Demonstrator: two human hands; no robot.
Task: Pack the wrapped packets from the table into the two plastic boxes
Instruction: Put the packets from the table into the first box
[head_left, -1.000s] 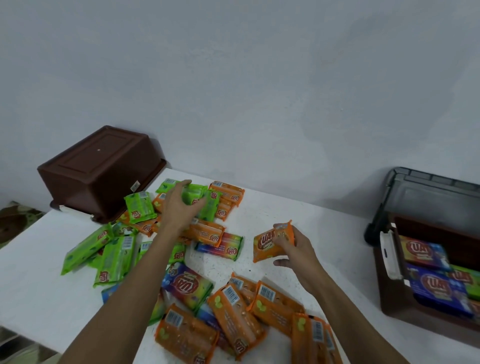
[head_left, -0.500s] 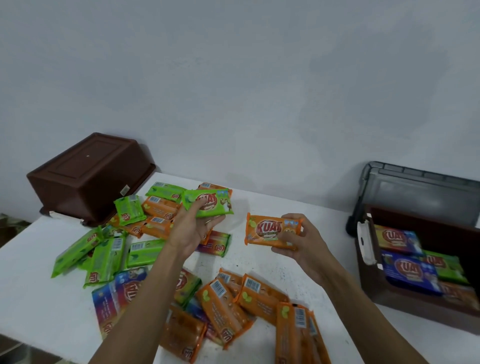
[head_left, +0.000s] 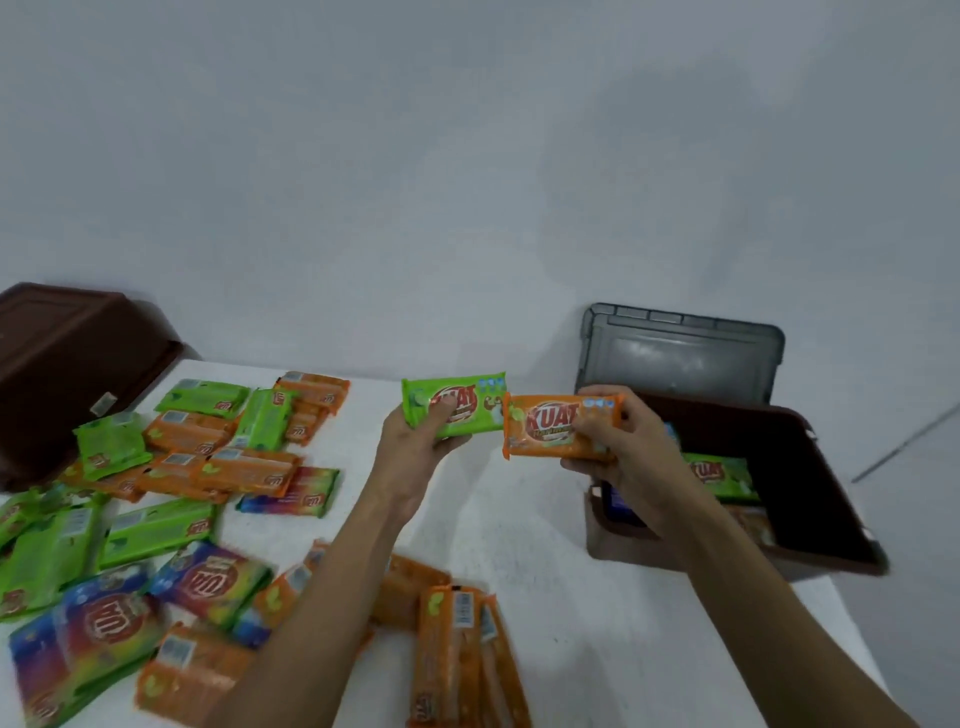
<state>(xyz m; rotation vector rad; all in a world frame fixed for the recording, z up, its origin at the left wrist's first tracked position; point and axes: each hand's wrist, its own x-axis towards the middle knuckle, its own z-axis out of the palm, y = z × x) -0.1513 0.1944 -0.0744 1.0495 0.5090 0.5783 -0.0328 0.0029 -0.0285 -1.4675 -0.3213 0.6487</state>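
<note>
Head view: your left hand (head_left: 415, 457) grips a green packet (head_left: 457, 402) above the white table (head_left: 597, 623), thumb across its front. Your right hand (head_left: 628, 467) grips an orange packet (head_left: 558, 428), fingers closed over its right end. The two packets are held side by side, edges nearly touching. Loose packets (head_left: 218, 467) in green, orange and rainbow wrappers lie scattered over the left and near part of the table. An open brown box (head_left: 810, 499) stands to the right with packets inside, and its grey lid (head_left: 680, 353) leans upright behind it. A second brown box (head_left: 67, 364) sits upside down at far left.
</note>
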